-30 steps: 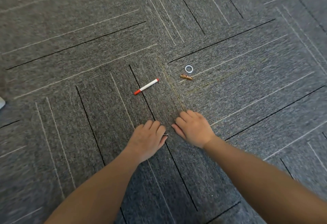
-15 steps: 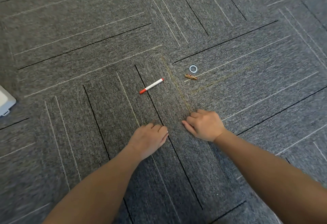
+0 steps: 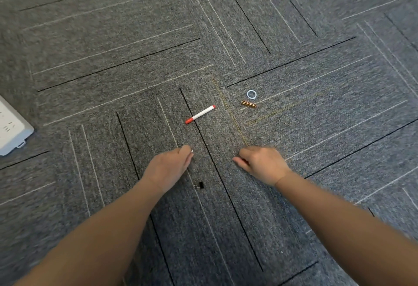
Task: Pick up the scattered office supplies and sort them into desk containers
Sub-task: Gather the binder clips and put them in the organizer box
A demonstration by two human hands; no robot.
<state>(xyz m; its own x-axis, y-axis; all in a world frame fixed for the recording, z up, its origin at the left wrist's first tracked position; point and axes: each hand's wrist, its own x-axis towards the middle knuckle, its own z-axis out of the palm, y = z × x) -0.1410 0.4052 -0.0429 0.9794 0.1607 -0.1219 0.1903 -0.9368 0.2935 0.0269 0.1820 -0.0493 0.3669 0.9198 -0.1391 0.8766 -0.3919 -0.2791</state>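
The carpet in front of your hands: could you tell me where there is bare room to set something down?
Bare carpet spreads beyond the marker and between it and the power strip. It is crowded around the ring and copper clip, and near the binder clip between the wrists.

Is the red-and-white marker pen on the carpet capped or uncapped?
Capped. The red-and-white marker pen lies flat on the grey carpet with a red cap covering its lower-left end; no bare tip shows.

We see grey carpet (image 3: 316,127) striped with black and pale lines, a white marker (image 3: 200,114) capped red, a pale blue ring (image 3: 251,94), a black binder clip (image 3: 200,185).
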